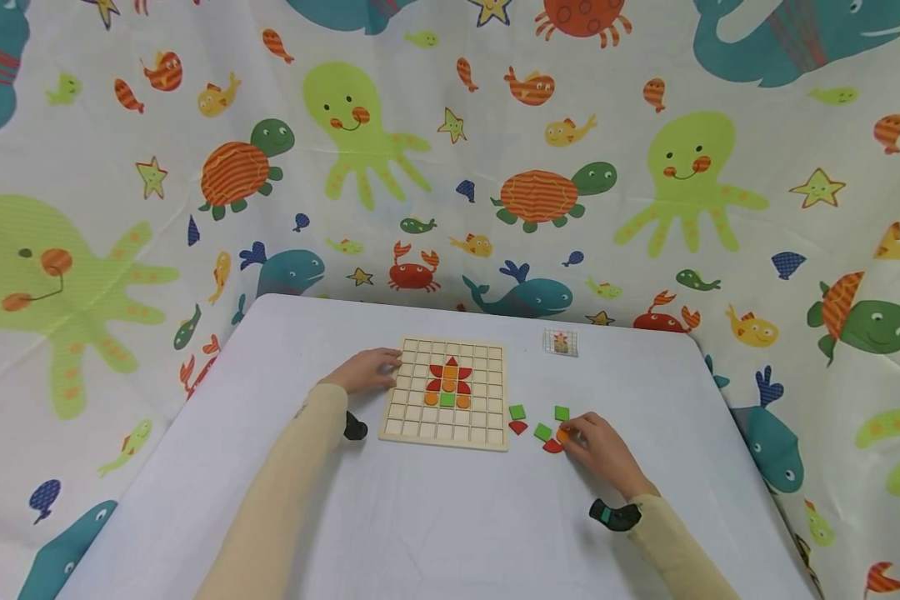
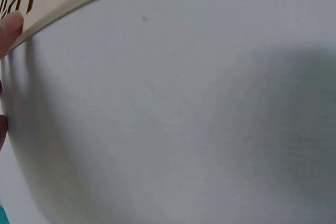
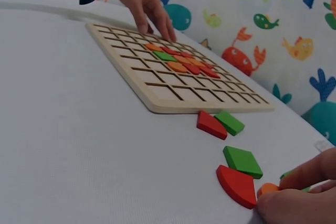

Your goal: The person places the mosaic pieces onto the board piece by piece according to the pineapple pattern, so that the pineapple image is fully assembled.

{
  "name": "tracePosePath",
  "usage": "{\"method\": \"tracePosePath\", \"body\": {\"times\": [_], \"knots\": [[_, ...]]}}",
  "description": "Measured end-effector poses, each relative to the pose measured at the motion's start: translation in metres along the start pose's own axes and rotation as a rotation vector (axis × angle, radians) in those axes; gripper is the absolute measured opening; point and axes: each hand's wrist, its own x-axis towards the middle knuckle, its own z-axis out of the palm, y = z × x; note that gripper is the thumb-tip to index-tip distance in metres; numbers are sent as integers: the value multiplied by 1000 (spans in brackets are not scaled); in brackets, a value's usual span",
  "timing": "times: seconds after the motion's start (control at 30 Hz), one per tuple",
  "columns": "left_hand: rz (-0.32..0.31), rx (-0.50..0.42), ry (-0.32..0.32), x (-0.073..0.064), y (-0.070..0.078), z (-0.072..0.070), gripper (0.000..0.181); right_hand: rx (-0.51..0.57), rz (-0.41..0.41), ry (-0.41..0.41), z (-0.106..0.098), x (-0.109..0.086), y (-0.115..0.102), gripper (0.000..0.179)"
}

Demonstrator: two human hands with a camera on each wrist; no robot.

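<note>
A square wooden grid board (image 1: 412, 421) lies on the white table. My left hand (image 1: 367, 371) rests at its left edge; in the left wrist view one fingertip (image 2: 11, 24) touches the frame. Red, orange and green pieces form a figure on the grid, with a green square (image 1: 447, 400) between two orange discs at its base. Right of the board, my right hand (image 1: 603, 450) pinches a small orange disc (image 3: 268, 188) between thumb and finger. Close by lie a red quarter-circle (image 3: 236, 186) and a green square (image 3: 242, 162); another green square (image 1: 562, 412) is just beyond the fingers.
A second red quarter-circle (image 1: 518, 427) and a green square (image 1: 517, 412) lie by the board's right edge. A small card (image 1: 561, 342) with a gridded picture sits at the back right. Behind the table hangs a sea-animal curtain (image 1: 420, 208).
</note>
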Motion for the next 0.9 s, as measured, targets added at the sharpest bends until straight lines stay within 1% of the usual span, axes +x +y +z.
{"method": "tracePosePath", "body": {"times": [0.13,0.27,0.4,0.53,0.67,0.8,0.9], "knots": [[2,-11,4,-1,1,-1,48,3,-4,-16,0,0,1,20],[14,-2,10,-3,2,-1,47,0,45,-23,-4,2,1,22],[18,0,11,-3,2,-1,47,38,93,-8,-9,6,-2,28],[3,-8,6,-3,1,0,48,83,83,19,-11,12,-6,32],[2,10,4,-1,-1,1,48,115,51,30,-9,21,-17,32],[14,9,12,0,-2,2,48,124,43,4,-3,34,-35,32],[19,5,15,1,-3,2,47,136,41,-23,6,45,-53,31]]}}
